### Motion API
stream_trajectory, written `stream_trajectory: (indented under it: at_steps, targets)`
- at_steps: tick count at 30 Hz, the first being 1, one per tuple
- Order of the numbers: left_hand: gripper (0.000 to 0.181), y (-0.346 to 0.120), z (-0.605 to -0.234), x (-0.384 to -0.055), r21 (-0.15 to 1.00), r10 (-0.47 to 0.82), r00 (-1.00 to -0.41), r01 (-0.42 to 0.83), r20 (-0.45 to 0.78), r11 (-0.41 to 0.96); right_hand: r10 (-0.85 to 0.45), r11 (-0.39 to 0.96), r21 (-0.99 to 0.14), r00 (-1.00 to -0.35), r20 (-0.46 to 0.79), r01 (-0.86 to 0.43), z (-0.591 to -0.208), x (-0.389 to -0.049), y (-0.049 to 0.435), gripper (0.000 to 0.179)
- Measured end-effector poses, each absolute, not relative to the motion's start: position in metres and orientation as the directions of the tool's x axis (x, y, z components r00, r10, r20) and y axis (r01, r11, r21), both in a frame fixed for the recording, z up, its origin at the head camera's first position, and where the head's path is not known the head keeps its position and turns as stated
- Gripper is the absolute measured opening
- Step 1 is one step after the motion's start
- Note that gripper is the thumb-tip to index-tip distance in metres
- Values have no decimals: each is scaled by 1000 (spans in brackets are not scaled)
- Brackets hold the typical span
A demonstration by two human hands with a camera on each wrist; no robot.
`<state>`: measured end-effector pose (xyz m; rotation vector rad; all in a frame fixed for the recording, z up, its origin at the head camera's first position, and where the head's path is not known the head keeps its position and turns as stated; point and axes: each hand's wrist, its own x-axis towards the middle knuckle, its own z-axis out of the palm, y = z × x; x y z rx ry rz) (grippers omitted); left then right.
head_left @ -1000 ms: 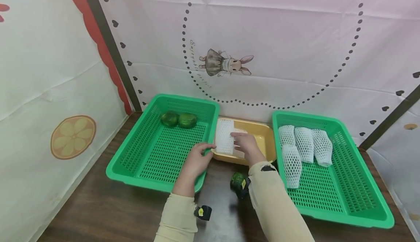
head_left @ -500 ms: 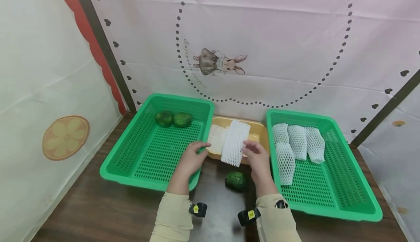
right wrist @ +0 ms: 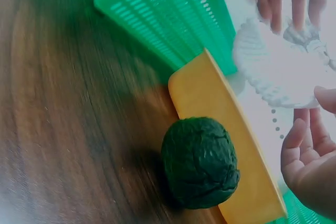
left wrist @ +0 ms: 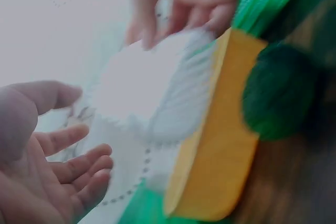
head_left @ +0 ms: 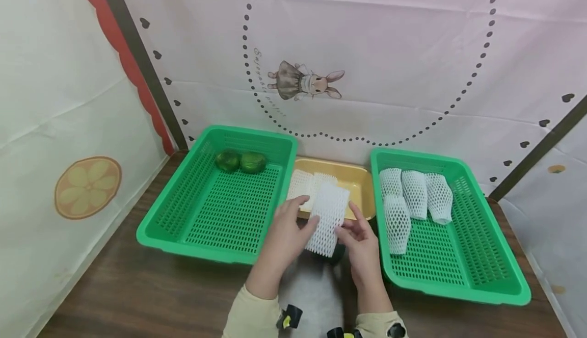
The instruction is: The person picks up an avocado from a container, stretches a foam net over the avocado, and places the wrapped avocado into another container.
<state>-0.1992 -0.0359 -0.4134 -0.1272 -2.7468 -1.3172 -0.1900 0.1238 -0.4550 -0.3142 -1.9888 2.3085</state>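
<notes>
A white foam net sleeve (head_left: 328, 218), flat and slightly tilted, is pinched at its right side by my right hand (head_left: 362, 249), thumb in front. My left hand (head_left: 290, 233) is at the sleeve's left side, its fingers spread and apart from it in the left wrist view. Below the sleeve a dark green, wrinkled avocado (right wrist: 199, 162) lies on the wooden table, mostly hidden in the head view. Behind the hands, the yellow tray (head_left: 359, 180) holds more flat foam net sleeves (head_left: 300, 182).
On the left stands a green basket (head_left: 151, 226) with two green avocados (head_left: 252, 162) at its back. Another green basket (head_left: 504, 287), on the right, holds several net-covered pieces (head_left: 415, 195). A printed cloth (head_left: 390, 47) hangs behind.
My right hand has drawn one foam net sleeve out of the yellow tray and toward me, over the avocado. My left hand has moved from the left basket's edge toward the sleeve.
</notes>
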Motion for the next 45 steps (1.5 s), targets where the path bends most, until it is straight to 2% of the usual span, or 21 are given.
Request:
stream_trajectory:
  at_steps: [3,7,10,15,19,25,32,36,40,45]
  targets:
    - [59,-28,-420,-195,836,81,-995,87,50,542,137,-192,-981,-989,-46,19,-453,-184,123,61]
    - [64,-25,-430,-195,913,103,-995,47,6,405,107,-216,-976,-993,-43,19,-453,-181,120,50]
    - [56,-25,-435,-196,941,106,-994,49,14,334,96,-194,-979,-992,-82,62,-455,-180,119,46]
    - [33,-29,-437,-195,961,88,-995,70,48,266,76,-105,-985,-987,-145,137,-460,-181,122,43]
    - [33,-33,-435,-195,976,86,-996,45,27,213,147,-85,-982,-973,-180,169,-461,-182,126,37]
    - [29,-45,-425,-196,968,-32,-999,32,42,249,270,-154,-975,-942,-199,162,-454,-182,127,31]
    - [25,-46,-419,-194,962,-65,-997,21,40,271,263,-162,-982,-955,-136,96,-447,-179,121,32]
    - [26,-40,-422,-193,944,-34,-998,39,53,326,209,-153,-986,-974,-90,58,-446,-176,115,33]
    - [33,-36,-425,-191,939,49,-998,62,49,337,149,-131,-988,-983,-104,85,-448,-174,109,36]
    - [38,-37,-426,-188,967,193,-981,77,29,244,171,-166,-979,-974,-149,120,-452,-176,110,32]
